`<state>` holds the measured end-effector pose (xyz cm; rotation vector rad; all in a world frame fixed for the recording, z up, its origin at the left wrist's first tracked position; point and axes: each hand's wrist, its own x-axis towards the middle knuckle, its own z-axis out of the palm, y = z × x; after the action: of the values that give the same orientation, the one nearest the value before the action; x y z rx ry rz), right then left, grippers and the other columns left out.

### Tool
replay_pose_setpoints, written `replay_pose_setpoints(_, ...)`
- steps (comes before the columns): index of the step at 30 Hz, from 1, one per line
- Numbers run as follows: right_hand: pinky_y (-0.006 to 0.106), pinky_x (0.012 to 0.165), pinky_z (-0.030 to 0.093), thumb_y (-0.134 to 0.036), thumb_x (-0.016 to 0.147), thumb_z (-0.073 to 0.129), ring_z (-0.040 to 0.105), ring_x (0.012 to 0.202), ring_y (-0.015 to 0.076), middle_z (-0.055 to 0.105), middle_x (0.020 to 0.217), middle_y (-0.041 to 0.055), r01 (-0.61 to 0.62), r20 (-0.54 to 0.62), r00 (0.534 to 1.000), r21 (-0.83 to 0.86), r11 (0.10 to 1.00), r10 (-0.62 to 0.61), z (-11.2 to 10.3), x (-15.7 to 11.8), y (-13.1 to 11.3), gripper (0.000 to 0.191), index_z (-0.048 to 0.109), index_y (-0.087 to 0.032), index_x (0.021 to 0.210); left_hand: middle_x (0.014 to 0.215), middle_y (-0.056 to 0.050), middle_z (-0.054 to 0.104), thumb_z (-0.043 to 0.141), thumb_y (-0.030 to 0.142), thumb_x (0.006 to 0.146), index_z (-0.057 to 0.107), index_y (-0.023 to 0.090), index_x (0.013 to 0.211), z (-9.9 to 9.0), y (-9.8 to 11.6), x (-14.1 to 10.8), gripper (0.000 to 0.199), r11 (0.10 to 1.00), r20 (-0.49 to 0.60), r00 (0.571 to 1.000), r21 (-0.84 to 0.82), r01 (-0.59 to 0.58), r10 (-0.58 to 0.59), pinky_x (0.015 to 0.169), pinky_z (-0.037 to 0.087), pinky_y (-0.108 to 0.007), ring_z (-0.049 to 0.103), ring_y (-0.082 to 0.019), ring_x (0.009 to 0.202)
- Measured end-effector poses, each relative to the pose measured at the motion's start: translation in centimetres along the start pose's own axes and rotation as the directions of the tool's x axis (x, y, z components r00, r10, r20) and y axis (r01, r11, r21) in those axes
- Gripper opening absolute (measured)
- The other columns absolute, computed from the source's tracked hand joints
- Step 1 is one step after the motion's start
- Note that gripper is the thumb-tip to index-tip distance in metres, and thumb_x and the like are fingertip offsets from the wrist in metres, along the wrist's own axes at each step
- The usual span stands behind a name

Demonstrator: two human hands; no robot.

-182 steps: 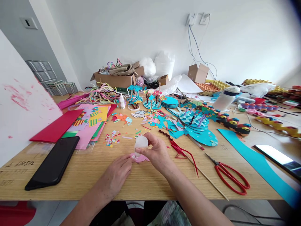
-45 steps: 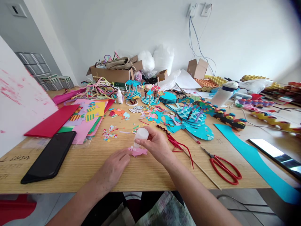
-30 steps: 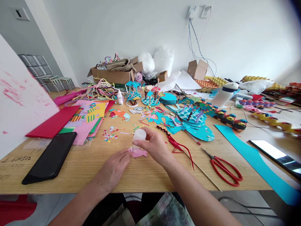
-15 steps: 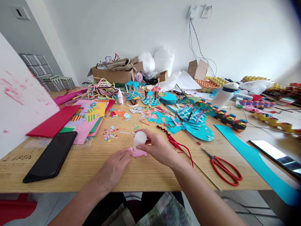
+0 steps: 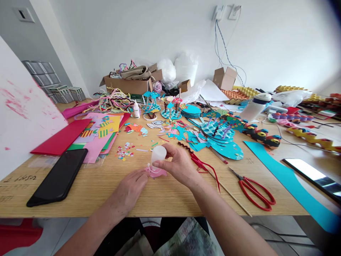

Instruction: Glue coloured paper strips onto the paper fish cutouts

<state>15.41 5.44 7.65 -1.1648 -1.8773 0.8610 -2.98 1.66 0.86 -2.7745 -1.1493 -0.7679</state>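
A small pink paper fish cutout [image 5: 157, 173] lies on the table in front of me, with a curved white line of glue on it. My left hand [image 5: 134, 185] lies flat, fingers stretched out, its fingertips on the cutout's left end. In my right hand [image 5: 177, 163] is a white glue bottle [image 5: 158, 154], tipped bottom-up over the cutout, thumb and fingers closed round it. The bottle's nozzle is low over the pink paper and hard to make out. Tiny confetti-like paper dots [image 5: 125, 151] lie beyond my left hand.
Red-handled scissors [image 5: 255, 193], a wooden stick [image 5: 234, 197] and red pipe cleaners [image 5: 201, 163] lie to the right. A black phone [image 5: 57, 177] and coloured paper sheets [image 5: 92, 153] are at left. Blue paper pieces [image 5: 226, 147] and another glue bottle [image 5: 136, 110] stand farther back.
My right hand has shifted the bottle slightly up and left. The white glue line on the pink fish shows more fully. My left hand stays put.
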Motion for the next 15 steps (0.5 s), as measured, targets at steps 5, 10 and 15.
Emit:
replay_pose_setpoints(5,0.021,0.055,0.034,-0.023,0.061,0.070,0.049,0.061,0.0106,0.057,0.066,-0.0036,-0.007,-0.024,1.000,-0.054,0.999,0.005,0.3,0.1,0.1,0.018,0.059,-0.017,0.074,0.104,-0.008,0.063,0.028,0.009,0.085,0.055,0.015,0.098,-0.2,0.2,0.1,0.030,0.999,0.007,1.000,-0.030,0.020,-0.020,0.088,0.048,-0.033,0.055,-0.017,0.103)
replay_pose_setpoints(10,0.022,0.055,0.033,-0.022,0.061,0.070,0.047,0.062,0.0109,0.055,0.065,-0.0038,-0.001,-0.015,1.000,-0.049,0.999,0.000,0.8,0.3,0.4,0.017,0.056,-0.017,0.069,0.107,-0.008,0.062,0.029,0.009,0.085,0.054,0.015,0.102,-0.2,0.1,0.1,0.031,0.998,0.032,0.999,-0.044,0.037,-0.035,0.089,0.047,-0.032,0.054,-0.016,0.105)
replay_pose_setpoints(15,0.021,0.054,0.030,-0.023,0.060,0.070,0.045,0.059,0.0099,0.051,0.060,-0.0052,0.007,-0.023,1.000,-0.040,0.999,-0.008,1.1,0.4,0.5,0.019,0.052,-0.017,0.063,0.105,-0.008,0.062,0.028,0.008,0.085,0.055,0.014,0.098,-0.1,0.2,0.1,0.031,0.999,0.024,1.000,-0.039,0.020,-0.019,0.089,0.047,-0.032,0.054,-0.016,0.104)
